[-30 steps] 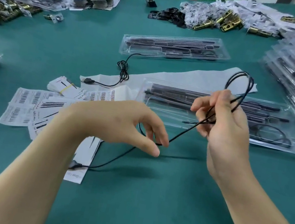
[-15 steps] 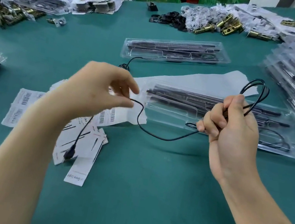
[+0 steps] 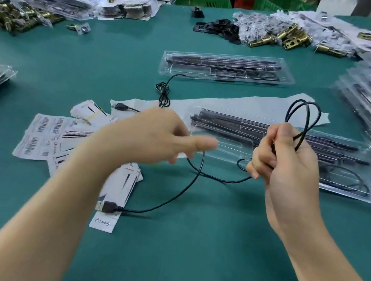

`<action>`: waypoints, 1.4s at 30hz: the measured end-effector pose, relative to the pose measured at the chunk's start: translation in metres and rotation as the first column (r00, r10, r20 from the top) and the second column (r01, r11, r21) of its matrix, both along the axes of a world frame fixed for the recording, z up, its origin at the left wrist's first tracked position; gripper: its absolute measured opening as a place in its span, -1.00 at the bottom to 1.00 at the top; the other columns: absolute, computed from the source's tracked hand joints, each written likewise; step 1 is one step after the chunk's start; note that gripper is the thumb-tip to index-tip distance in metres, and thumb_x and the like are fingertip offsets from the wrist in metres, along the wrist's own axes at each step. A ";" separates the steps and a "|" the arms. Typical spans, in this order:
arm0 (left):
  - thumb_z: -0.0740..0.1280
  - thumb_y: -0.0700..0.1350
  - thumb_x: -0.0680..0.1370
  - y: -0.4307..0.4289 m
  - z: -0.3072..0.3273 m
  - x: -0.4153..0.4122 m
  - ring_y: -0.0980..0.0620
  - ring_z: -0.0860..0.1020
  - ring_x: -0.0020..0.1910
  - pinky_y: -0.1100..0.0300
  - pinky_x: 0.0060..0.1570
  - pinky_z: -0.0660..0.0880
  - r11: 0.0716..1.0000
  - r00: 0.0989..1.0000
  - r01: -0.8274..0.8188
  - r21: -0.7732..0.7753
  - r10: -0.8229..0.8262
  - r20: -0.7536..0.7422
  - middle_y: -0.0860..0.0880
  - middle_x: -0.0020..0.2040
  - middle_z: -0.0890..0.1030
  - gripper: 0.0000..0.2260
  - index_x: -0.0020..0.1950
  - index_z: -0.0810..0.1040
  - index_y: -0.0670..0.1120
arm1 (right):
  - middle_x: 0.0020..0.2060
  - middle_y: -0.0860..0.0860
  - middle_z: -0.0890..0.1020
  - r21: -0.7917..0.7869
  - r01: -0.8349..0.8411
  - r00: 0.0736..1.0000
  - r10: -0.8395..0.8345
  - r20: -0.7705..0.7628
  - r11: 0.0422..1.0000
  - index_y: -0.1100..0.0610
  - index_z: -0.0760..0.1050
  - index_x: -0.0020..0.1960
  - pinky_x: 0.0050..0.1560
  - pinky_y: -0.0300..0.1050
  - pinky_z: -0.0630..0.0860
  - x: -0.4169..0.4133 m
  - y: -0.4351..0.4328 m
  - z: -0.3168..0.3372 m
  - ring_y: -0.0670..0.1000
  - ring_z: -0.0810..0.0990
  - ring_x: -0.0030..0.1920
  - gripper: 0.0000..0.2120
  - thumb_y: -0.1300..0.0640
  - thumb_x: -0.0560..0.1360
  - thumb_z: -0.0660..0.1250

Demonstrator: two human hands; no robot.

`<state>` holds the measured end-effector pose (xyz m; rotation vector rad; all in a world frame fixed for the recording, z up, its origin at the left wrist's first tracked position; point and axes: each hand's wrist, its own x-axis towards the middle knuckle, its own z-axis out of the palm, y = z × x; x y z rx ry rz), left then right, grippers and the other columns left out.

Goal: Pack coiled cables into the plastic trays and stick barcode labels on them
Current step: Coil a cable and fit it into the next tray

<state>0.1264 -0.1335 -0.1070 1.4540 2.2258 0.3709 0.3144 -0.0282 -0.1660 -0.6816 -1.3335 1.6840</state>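
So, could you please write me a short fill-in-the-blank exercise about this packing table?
1. The coiled loops of the cable are gripped in the ____ hand.
2. The cable's loose end on the table carries a ____ plug.
3. The barcode labels lie to the ____ of the near tray.
Missing words: right; USB; left.

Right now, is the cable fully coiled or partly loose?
Partly loose. The right grip holds loops of the cable; the rest trails to its plug, lying on a label.
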 end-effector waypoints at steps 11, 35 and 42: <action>0.34 0.07 0.65 -0.009 0.024 0.005 0.12 0.31 -0.41 0.37 -0.41 0.27 0.945 0.960 0.030 0.325 -0.118 0.254 0.08 -0.40 0.37 -0.76 -0.12 0.73 0.04 | -0.43 -0.11 0.23 0.002 -0.038 0.999 0.038 0.035 0.999 0.06 0.26 -0.19 -0.43 -0.19 0.26 0.002 0.002 -0.001 -0.03 0.16 -0.43 -0.67 0.05 0.75 0.12; 0.59 0.01 0.44 0.005 0.013 0.025 0.14 0.58 0.05 0.32 -0.03 0.42 0.774 0.978 0.116 0.622 -0.198 0.064 0.10 0.02 0.61 -0.91 -0.13 0.72 0.08 | -0.20 -0.04 0.71 0.215 -0.470 0.859 0.389 0.332 0.856 -0.11 0.54 -0.17 0.32 0.02 0.42 0.000 -0.012 -0.008 0.07 0.64 0.04 -0.65 -0.10 0.69 0.09; 0.61 -0.14 0.44 0.009 0.003 0.021 0.11 0.69 0.10 0.06 0.20 0.59 0.785 0.964 0.057 0.617 -0.205 0.171 0.03 0.13 0.70 -0.87 -0.14 0.69 -0.11 | -0.50 -0.03 0.36 0.131 -0.447 0.880 0.408 0.242 0.885 0.13 0.43 -0.14 -0.34 -0.04 0.40 0.000 -0.009 -0.006 -0.05 0.29 -0.53 -0.71 -0.05 0.64 0.19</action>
